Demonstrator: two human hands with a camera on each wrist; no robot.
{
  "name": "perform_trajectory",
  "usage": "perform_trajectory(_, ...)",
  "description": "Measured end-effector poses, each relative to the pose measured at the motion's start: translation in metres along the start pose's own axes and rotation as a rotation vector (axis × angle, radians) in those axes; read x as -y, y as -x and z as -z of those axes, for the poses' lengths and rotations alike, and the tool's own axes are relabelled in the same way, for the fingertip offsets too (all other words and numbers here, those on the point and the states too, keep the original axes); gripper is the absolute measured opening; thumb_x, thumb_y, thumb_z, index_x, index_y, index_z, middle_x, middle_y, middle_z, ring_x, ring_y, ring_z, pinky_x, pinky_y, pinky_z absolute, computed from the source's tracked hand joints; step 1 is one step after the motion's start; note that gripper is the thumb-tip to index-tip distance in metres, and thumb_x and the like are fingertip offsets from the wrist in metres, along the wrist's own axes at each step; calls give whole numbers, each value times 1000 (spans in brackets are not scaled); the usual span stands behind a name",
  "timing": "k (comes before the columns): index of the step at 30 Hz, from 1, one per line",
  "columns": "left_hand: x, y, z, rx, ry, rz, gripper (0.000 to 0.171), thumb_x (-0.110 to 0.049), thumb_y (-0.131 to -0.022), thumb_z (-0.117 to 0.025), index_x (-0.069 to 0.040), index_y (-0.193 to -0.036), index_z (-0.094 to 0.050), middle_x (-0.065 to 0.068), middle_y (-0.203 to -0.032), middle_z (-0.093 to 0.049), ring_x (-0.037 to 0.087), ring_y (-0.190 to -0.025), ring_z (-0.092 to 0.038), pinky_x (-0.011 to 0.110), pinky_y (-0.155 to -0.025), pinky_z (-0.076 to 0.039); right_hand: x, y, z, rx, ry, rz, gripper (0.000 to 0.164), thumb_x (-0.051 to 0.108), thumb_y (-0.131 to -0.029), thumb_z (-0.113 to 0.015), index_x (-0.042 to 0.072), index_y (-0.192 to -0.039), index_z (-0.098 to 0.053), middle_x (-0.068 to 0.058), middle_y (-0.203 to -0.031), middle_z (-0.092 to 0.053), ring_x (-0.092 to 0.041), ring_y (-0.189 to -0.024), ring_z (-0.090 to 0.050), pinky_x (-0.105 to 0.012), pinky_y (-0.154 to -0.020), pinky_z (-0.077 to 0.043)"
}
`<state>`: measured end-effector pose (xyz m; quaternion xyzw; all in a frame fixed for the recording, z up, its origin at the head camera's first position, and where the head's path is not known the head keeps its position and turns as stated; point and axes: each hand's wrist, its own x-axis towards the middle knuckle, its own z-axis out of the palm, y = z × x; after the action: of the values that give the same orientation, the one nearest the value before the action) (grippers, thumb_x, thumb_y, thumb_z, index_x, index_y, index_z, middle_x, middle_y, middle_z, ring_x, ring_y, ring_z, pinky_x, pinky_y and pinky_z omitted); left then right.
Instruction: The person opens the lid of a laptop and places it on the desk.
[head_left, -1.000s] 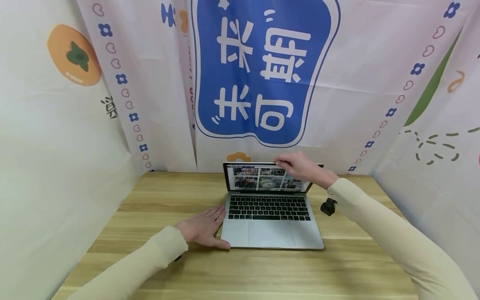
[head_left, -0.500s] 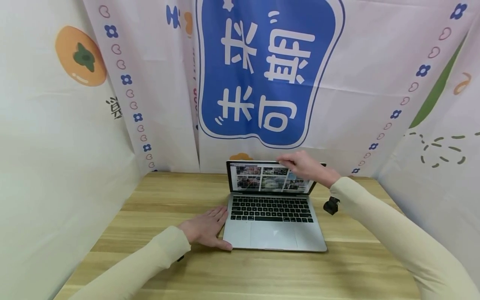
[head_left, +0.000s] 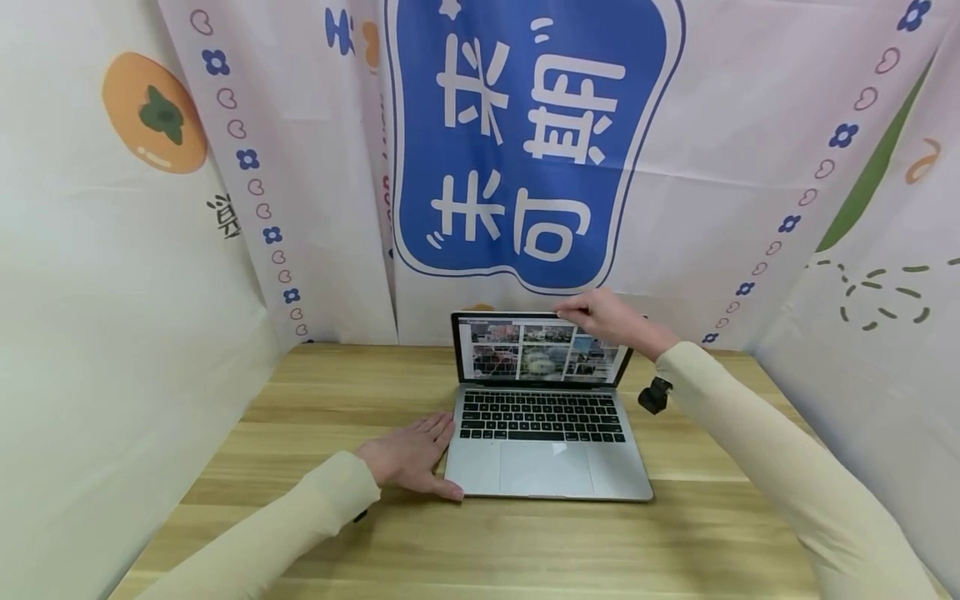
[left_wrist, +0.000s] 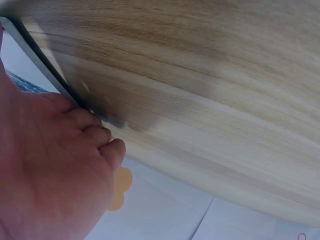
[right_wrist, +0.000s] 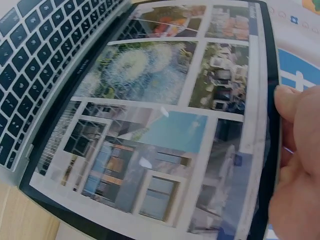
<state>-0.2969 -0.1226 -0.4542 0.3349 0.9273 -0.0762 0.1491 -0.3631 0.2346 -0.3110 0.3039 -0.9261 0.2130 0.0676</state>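
Note:
A silver laptop (head_left: pixel 546 467) with black keys stands on the wooden table, its lid raised. Several pictures show on its lit screen (right_wrist: pixel 150 110). My right hand (head_left: pixel 611 321) pinches the lid's top edge right of its middle, and in the right wrist view the thumb (right_wrist: pixel 287 102) lies on the screen's dark border. At the laptop's left side my left hand (head_left: pixel 412 458) rests with fingers extended, the fingertips and thumb right at the base's edge. In the left wrist view the palm (left_wrist: pixel 55 165) shows beside that edge.
The wooden table (head_left: pixel 315 408) runs up to a white printed cloth (head_left: pixel 330 250) at the back, which carries a blue panel (head_left: pixel 525 142) with white characters. More white cloth hangs at both sides. A small black device (head_left: pixel 655 396) sits at the right wrist.
My right hand has moved up slightly with the lid's edge, and the screen stands a little more upright. The left hand stays at the laptop's left side.

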Motion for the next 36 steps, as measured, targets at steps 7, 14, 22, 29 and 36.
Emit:
perform_trajectory(7, -1, 2, -1, -4, 22, -9, 122, -92, -74, -39, -5, -157, -17, 13, -165, -13, 26, -153, -14, 39, -124, -20, -3, -6, 3, 16, -19, -48, 25, 21, -102, -53, 14, -117, -73, -7, -94, -73, -11, -48, -36, -30, -57, -41)
perform_trajectory(14, -2, 1, 2, -1, 21, -6, 122, -92, -74, -40, -5, -157, -17, 12, -166, -13, 25, -154, -13, 39, -124, -19, -11, -9, 4, -17, -3, -96, 24, 23, -102, -53, 12, -108, -74, -9, -67, -61, -13, -50, -37, -29, -53, -36)
perform_trajectory(22, 0, 1, 0, -15, 9, -6, 123, -93, -73, -38, -6, -157, -17, 11, -166, -13, 25, -154, -14, 39, -124, -20, -13, -12, 6, -35, -5, -105, 25, 23, -102, -55, 8, -109, -74, -9, -74, -67, -15, -52, -40, -29, -54, -37)
perform_trajectory(29, 0, 2, -1, -18, 26, -15, 123, -92, -74, -40, -5, -157, -17, 12, -165, -13, 26, -153, -14, 39, -124, -21, -19, -13, 8, -35, -4, -140, 23, 24, -102, -55, 11, -99, -74, -2, -60, -49, -15, -52, -37, -29, -56, -36)
perform_trajectory(36, 0, 3, 0, -18, 36, -7, 122, -91, -74, -41, -5, -157, -18, 12, -165, -14, 26, -153, -15, 39, -124, -22, -25, -15, 9, -37, 26, -150, 30, 32, -101, -56, 11, -88, -73, 4, -54, -36, -15, -49, -34, -30, -54, -35)
